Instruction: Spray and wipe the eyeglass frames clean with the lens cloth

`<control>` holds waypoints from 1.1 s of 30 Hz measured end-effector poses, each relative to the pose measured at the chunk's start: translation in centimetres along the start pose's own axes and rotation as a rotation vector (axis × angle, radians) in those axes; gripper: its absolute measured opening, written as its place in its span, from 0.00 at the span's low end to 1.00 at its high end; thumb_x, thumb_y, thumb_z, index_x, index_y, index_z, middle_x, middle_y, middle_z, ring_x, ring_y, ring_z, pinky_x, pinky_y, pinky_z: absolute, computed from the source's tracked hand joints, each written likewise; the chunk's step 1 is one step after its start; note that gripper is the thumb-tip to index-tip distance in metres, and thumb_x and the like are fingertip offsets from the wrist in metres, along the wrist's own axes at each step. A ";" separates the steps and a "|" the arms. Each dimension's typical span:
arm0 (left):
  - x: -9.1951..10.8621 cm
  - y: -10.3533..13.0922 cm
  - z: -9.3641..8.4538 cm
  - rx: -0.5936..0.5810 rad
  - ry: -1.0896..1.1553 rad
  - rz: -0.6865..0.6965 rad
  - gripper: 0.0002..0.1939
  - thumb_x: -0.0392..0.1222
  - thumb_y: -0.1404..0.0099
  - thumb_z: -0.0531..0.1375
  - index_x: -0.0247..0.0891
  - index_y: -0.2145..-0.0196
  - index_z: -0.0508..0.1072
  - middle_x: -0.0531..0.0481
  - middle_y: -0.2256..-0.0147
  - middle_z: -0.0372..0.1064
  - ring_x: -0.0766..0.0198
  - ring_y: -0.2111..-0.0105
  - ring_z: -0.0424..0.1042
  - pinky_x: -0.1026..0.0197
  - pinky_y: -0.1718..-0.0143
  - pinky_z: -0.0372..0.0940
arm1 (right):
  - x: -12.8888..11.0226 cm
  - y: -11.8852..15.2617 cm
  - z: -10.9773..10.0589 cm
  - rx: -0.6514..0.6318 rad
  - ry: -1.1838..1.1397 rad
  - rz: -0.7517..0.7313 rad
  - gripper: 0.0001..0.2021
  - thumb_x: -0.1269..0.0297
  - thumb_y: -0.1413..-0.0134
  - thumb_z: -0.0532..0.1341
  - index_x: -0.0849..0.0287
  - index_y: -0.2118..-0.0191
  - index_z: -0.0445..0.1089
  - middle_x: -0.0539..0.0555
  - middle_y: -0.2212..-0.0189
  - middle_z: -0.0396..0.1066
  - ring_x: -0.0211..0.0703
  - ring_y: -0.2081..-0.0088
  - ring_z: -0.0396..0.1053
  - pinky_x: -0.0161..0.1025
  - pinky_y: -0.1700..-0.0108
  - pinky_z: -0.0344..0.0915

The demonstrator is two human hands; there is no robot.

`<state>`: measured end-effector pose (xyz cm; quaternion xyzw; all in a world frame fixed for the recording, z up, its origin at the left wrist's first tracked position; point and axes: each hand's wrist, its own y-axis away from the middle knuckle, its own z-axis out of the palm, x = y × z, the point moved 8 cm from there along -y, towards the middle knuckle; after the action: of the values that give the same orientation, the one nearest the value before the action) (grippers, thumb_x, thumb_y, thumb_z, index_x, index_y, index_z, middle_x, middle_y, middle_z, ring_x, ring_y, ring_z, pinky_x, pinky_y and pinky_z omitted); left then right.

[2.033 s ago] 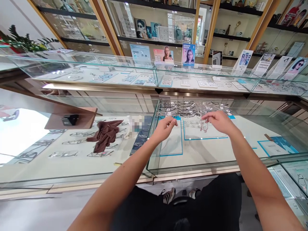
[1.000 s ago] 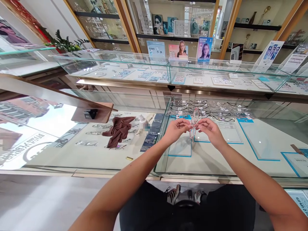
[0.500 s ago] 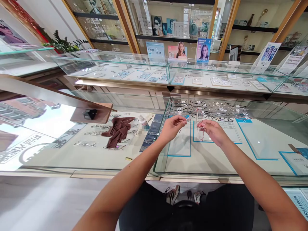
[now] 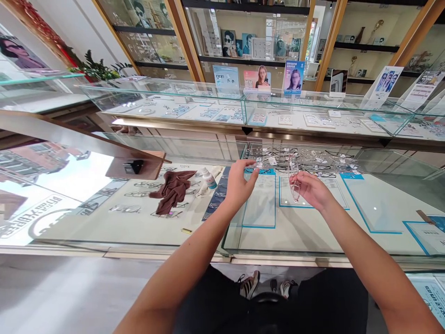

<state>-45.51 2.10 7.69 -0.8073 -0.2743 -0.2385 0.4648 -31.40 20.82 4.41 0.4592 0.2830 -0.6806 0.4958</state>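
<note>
My right hand [image 4: 312,189] pinches a pair of thin-rimmed, pinkish eyeglasses [image 4: 295,188] by the frame, above the glass display counter. The glasses are held edge-on, with their lenses roughly upright. To their left, my left hand [image 4: 241,183] is raised with thumb and fingers apart and nothing in it. A small white tag [image 4: 272,161] shows between the left fingertips and the glasses; whether it hangs from the glasses or lies beyond them I cannot tell. Rows of eyeglass frames [image 4: 313,160] lie behind both hands.
A brown cloth [image 4: 174,189] and a white spray bottle [image 4: 208,178] stand left of my left arm, with several eyeglasses around them. A mirror [image 4: 45,195] leans at far left. Blue-edged trays [image 4: 371,211] lie right of the hands. A second glass showcase [image 4: 194,104] runs behind.
My left hand has let go of the glasses, moved slightly left and opened its fingers. My right hand still holds the glasses, now turned a little and slightly further right.
</note>
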 end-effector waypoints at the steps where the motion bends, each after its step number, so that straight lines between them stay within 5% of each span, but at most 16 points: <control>1: 0.6 0.2 -0.5 0.052 -0.062 0.046 0.13 0.46 0.29 0.60 0.40 0.51 0.76 0.41 0.51 0.77 0.49 0.48 0.73 0.46 0.46 0.64 | -0.3 0.1 0.1 -0.006 -0.001 -0.011 0.13 0.57 0.62 0.79 0.55 0.75 0.77 0.52 0.65 0.80 0.40 0.61 0.74 0.37 0.59 0.68; 4: 2.9 1.0 -0.8 0.105 -0.169 0.208 0.12 0.44 0.28 0.60 0.42 0.49 0.76 0.41 0.51 0.74 0.49 0.48 0.71 0.44 0.44 0.61 | -0.8 0.4 0.5 -0.047 0.004 -0.026 0.13 0.54 0.59 0.79 0.53 0.74 0.77 0.53 0.57 0.82 0.44 0.54 0.76 0.39 0.55 0.69; 8: 6.1 2.9 1.3 -0.029 -0.187 0.468 0.11 0.42 0.26 0.61 0.47 0.48 0.79 0.45 0.55 0.73 0.53 0.52 0.70 0.50 0.51 0.60 | -0.6 0.7 1.1 -0.081 0.016 -0.027 0.13 0.53 0.56 0.79 0.51 0.72 0.78 0.53 0.53 0.82 0.45 0.51 0.76 0.41 0.50 0.69; 12: 7.2 4.4 2.9 -0.105 -0.233 0.606 0.10 0.42 0.26 0.62 0.51 0.51 0.82 0.47 0.59 0.72 0.56 0.56 0.67 0.53 0.56 0.56 | 0.0 0.6 1.5 -0.105 0.057 -0.028 0.14 0.50 0.57 0.79 0.52 0.71 0.79 0.53 0.52 0.82 0.46 0.48 0.75 0.42 0.48 0.68; 21: 5.4 2.9 2.1 -0.045 -0.209 0.488 0.11 0.51 0.26 0.62 0.52 0.59 0.85 0.46 0.63 0.71 0.55 0.58 0.65 0.52 0.57 0.54 | -1.1 0.6 0.8 -0.035 0.005 -0.074 0.17 0.50 0.62 0.81 0.51 0.72 0.78 0.51 0.55 0.81 0.44 0.55 0.75 0.42 0.53 0.71; 28: 4.7 2.4 2.7 -0.141 -0.193 0.338 0.13 0.54 0.27 0.62 0.49 0.60 0.85 0.43 0.59 0.73 0.51 0.53 0.67 0.49 0.52 0.57 | -2.1 0.6 -0.5 0.042 -0.025 -0.148 0.16 0.53 0.60 0.81 0.49 0.69 0.77 0.49 0.55 0.81 0.46 0.53 0.76 0.44 0.51 0.72; 30: 5.3 2.1 2.1 -0.116 -0.182 0.358 0.12 0.52 0.27 0.62 0.48 0.54 0.84 0.43 0.54 0.74 0.50 0.51 0.68 0.48 0.49 0.59 | -2.4 0.6 -0.8 0.044 -0.049 -0.152 0.15 0.53 0.60 0.81 0.48 0.69 0.77 0.49 0.55 0.81 0.46 0.53 0.76 0.44 0.52 0.72; 33: 5.3 1.1 -1.4 0.089 -0.181 0.316 0.17 0.47 0.28 0.62 0.43 0.44 0.77 0.40 0.48 0.71 0.50 0.47 0.69 0.46 0.42 0.59 | -3.7 0.7 -1.9 0.060 -0.100 -0.198 0.14 0.54 0.59 0.81 0.46 0.69 0.78 0.47 0.57 0.81 0.44 0.54 0.76 0.43 0.53 0.73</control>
<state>-41.10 1.61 11.02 -0.8372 -0.1952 -0.0765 0.5051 -29.77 23.72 7.02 0.4091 0.2814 -0.7563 0.4260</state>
